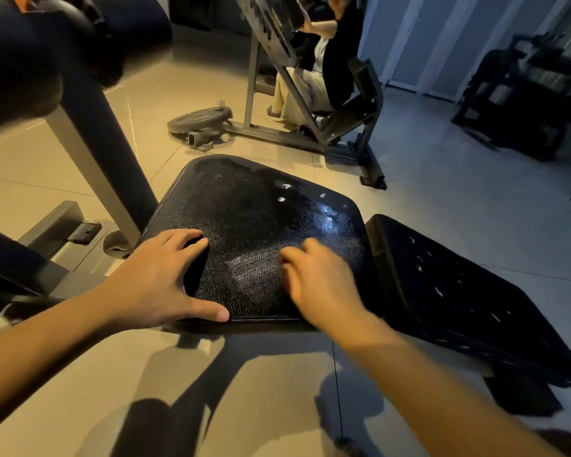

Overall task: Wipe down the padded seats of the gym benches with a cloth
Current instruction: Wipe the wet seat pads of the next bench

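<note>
Seat pad (254,232) at centre, above the floor (277,390). Left hand (159,282) rests on the seat pad's near-left corner, thumb along the near edge. Right hand (317,282), blurred, lies over its near-right part. Back pad (459,291) adjoins the seat pad's right edge and extends away to the right. Slanted post (106,166) rises just left of the seat pad, with a roller pad (30,61) above it. Weight plate (200,118) lies on the floor behind the seat pad. Machine frame (310,127), with a seated person (327,61) in it, stands behind the seat pad. Rack (521,94) stands well behind the seat pad and to its right.
</note>
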The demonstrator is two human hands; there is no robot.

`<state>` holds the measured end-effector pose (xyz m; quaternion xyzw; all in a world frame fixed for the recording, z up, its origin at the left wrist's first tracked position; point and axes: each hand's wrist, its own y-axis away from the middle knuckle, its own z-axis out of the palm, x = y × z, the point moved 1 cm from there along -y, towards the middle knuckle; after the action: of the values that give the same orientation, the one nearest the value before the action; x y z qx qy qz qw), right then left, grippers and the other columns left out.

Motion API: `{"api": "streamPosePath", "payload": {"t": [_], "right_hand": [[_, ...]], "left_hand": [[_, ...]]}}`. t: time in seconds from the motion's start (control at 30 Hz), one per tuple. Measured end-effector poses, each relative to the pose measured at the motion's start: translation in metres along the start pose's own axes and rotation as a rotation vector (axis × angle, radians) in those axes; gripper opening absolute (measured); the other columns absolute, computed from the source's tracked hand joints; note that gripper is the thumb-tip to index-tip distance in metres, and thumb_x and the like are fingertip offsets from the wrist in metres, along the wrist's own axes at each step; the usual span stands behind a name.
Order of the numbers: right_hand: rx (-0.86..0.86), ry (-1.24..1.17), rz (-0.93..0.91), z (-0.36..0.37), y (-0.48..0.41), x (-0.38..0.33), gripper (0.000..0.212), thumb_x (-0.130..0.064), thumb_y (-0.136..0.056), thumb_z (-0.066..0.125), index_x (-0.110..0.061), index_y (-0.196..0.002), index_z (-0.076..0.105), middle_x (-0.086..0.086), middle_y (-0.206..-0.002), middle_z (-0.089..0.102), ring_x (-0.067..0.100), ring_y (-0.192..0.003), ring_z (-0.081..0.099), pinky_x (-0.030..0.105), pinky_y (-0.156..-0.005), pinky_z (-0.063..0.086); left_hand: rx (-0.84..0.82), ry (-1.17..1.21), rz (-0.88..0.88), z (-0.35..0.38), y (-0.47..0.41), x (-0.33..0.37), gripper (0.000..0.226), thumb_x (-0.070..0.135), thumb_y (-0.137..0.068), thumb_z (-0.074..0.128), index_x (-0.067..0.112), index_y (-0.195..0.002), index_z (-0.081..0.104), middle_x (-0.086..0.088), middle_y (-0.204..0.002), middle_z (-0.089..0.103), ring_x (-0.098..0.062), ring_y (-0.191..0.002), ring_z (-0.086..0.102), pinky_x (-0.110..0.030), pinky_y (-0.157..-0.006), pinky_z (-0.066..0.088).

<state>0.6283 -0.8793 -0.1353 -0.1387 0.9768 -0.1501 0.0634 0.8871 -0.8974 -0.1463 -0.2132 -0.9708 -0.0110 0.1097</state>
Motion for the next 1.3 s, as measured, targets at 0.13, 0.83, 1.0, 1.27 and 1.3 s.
{"api": "streamPosePath", "payload": {"t": [0.13,0.83,1.0,1.27,1.3], "right_hand": [[-0.006,-0.093,-0.189,0.003,0.009,-0.016,0.022,-0.032,-0.1,0.056,-0.026,-0.12,0.065,0.003,-0.1,0.057,0.027,-0.09,0.06,0.039,-0.071,0.052],[-0.063,0.164,0.371,-0.004,-0.014,0.091,0.029,-0.032,-0.104,0.048,-0.028,-0.127,0.067,0.007,-0.112,0.06,0.032,-0.101,0.063,0.041,-0.081,0.052],[-0.055,0.23,0.199,-0.002,-0.014,0.044,0.024,-0.027,-0.099,0.054,-0.022,-0.119,0.066,0.009,-0.109,0.059,0.032,-0.099,0.062,0.039,-0.075,0.051],[-0.01,-0.151,-0.062,0.009,-0.012,-0.002,0.028,-0.034,-0.103,0.053,-0.032,-0.127,0.065,0.002,-0.107,0.058,0.027,-0.098,0.06,0.039,-0.078,0.05],[-0.008,-0.073,0.059,0.011,-0.016,0.023,0.03,-0.035,-0.104,0.051,-0.033,-0.131,0.064,0.003,-0.112,0.058,0.028,-0.101,0.061,0.038,-0.081,0.05]], "left_hand": [[-0.022,0.015,-0.008,0.0,-0.001,-0.001,0.144,0.111,-0.046,0.031,0.025,-0.162,0.02,0.006,-0.168,0.018,-0.015,-0.153,0.014,-0.037,-0.125,0.017],[-0.013,0.012,0.009,-0.001,0.002,0.002,0.141,0.108,-0.051,0.034,0.023,-0.163,0.019,0.005,-0.168,0.015,-0.014,-0.153,0.013,-0.032,-0.123,0.012],[-0.011,-0.008,0.0,-0.002,-0.001,0.003,0.143,0.108,-0.049,0.035,0.021,-0.162,0.022,0.004,-0.167,0.019,-0.014,-0.152,0.014,-0.032,-0.123,0.013],[-0.03,0.009,0.003,-0.001,0.0,0.001,0.14,0.108,-0.051,0.033,0.025,-0.163,0.016,0.007,-0.169,0.013,-0.014,-0.154,0.01,-0.035,-0.124,0.012],[-0.025,0.01,0.006,-0.001,0.001,0.001,0.139,0.108,-0.052,0.033,0.025,-0.163,0.016,0.007,-0.169,0.013,-0.014,-0.154,0.011,-0.035,-0.124,0.012]]}}
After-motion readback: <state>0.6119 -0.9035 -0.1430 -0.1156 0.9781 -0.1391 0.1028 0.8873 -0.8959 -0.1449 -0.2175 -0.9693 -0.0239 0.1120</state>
